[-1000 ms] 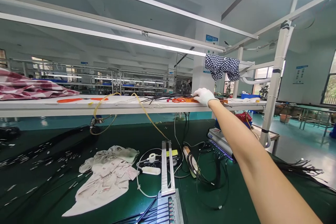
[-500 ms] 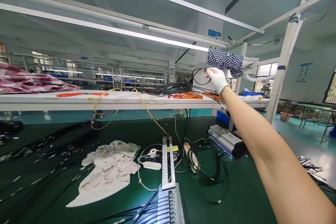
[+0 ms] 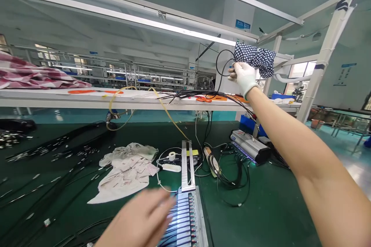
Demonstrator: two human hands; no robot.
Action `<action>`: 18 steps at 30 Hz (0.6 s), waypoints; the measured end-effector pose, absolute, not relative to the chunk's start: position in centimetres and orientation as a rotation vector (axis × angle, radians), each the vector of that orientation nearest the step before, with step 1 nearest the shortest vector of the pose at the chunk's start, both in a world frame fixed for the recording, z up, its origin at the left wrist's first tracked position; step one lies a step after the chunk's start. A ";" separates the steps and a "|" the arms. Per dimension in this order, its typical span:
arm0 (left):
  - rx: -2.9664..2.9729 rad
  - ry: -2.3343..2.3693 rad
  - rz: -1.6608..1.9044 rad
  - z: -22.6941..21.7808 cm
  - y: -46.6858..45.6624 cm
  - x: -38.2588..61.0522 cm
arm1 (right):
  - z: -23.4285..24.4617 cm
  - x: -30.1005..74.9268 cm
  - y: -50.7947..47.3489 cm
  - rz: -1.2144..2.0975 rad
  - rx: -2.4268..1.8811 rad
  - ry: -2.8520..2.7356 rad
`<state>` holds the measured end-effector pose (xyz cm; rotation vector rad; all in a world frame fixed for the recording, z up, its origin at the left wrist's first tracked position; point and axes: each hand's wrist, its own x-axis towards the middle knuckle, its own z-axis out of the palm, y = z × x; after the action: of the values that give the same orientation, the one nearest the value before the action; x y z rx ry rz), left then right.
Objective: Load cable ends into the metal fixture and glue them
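Note:
My right hand (image 3: 244, 77), in a white glove, is raised above the white shelf (image 3: 87, 100) and closed on a thin black cable (image 3: 220, 70) that loops up from a bundle of black cables (image 3: 188, 94) lying on that shelf. My left hand (image 3: 142, 220), bare and blurred by motion, hovers low over the green mat, just left of a metal fixture (image 3: 187, 216) with a row of lit slots. Its fingers look stretched out with nothing in them.
On the green mat (image 3: 261, 216) lie a crumpled pale cloth (image 3: 126, 171), a coil of black cables (image 3: 232, 177), a grey box (image 3: 249, 147) and loose black cables (image 3: 58, 154) at left. A dotted cloth (image 3: 256, 58) hangs from the frame. Orange scissors (image 3: 84, 92) rest on the shelf.
My right hand lifted off the shelf with the black cable and rose higher. My left hand came into view at the bottom. The view shifted slightly right.

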<state>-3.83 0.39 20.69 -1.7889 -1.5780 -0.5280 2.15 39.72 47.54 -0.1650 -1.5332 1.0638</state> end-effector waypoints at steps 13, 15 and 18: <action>-1.391 -2.009 -0.282 40.3 27.2 -10.0 | 46.8 4.6 37.8 0.963 -0.144 -1.629; -1.363 -2.058 -0.300 40.7 28.3 -11.1 | 46.7 5.6 38.9 0.884 -0.119 -1.590; -1.292 -2.115 -0.342 42.1 29.0 -12.9 | 46.8 7.5 41.6 0.645 -0.123 -1.444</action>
<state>-12.87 28.99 42.10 -1.2922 -2.1153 -0.3425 7.48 41.58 46.79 -0.1226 -1.4438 0.6448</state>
